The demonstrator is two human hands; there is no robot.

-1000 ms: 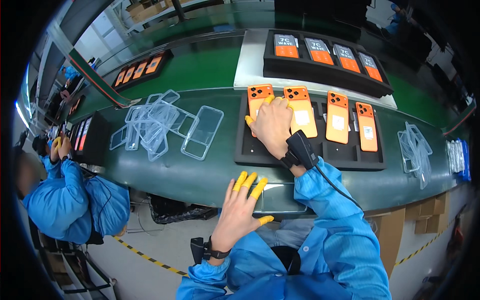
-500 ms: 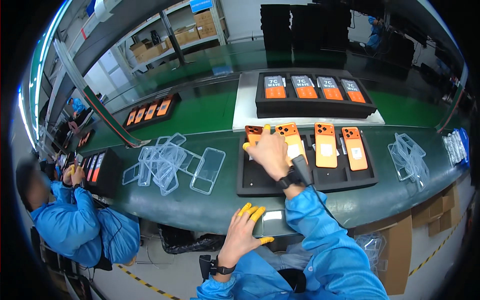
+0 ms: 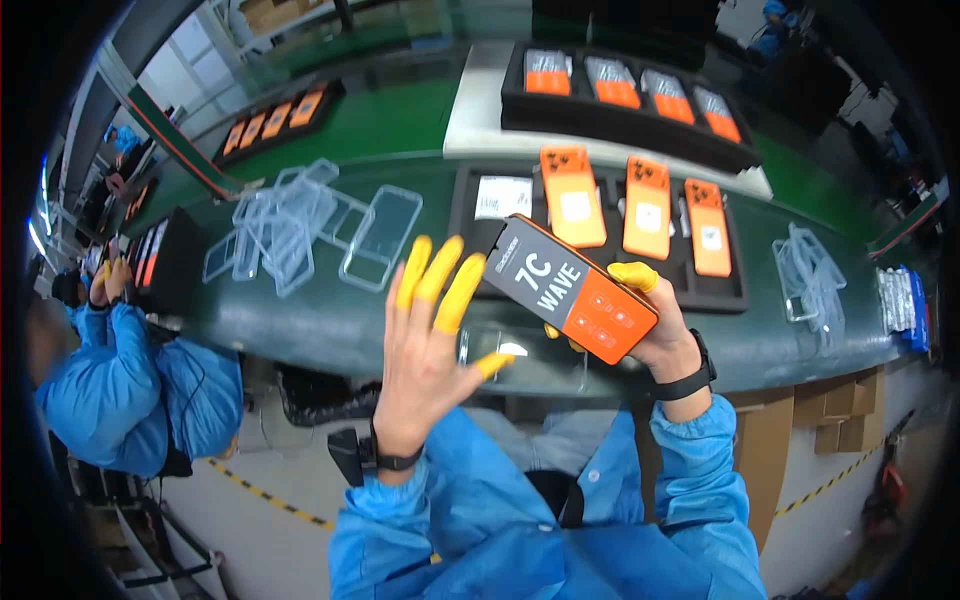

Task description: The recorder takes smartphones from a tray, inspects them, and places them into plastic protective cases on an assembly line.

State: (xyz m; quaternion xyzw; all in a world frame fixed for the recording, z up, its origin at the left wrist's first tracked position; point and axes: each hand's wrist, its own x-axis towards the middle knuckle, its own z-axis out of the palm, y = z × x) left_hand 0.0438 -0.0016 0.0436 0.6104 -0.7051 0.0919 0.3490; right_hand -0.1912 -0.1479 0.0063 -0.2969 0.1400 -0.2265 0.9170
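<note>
In my right hand (image 3: 665, 330) is an orange smartphone (image 3: 610, 325), tilted, its grey-and-orange screen side facing up. Yellow covers wrap the fingertips of both hands. My left hand (image 3: 415, 345) is open beside the phone's left end, fingers spread and holding nothing. Below the phone, a clear phone case (image 3: 485, 348) lies on the bench edge, partly hidden by the left hand and the phone. Behind, a black foam tray (image 3: 735, 292) carries three orange phones, camera side up: a left one (image 3: 573, 205), a middle one (image 3: 646, 212) and a right one (image 3: 707, 230). A white card (image 3: 503, 197) lies in its leftmost slot.
A pile of clear cases (image 3: 285, 225) lies left on the green bench (image 3: 270, 330), and a smaller pile (image 3: 810, 280) lies right. Another black tray (image 3: 630, 125) of phones stands behind on a white board (image 3: 470, 130). A co-worker in blue (image 3: 120, 380) sits at left.
My right hand has lifted the leftmost phone from the tray, brought it nearer and turned it screen side up. My left hand has risen toward it. The view has tilted downward.
</note>
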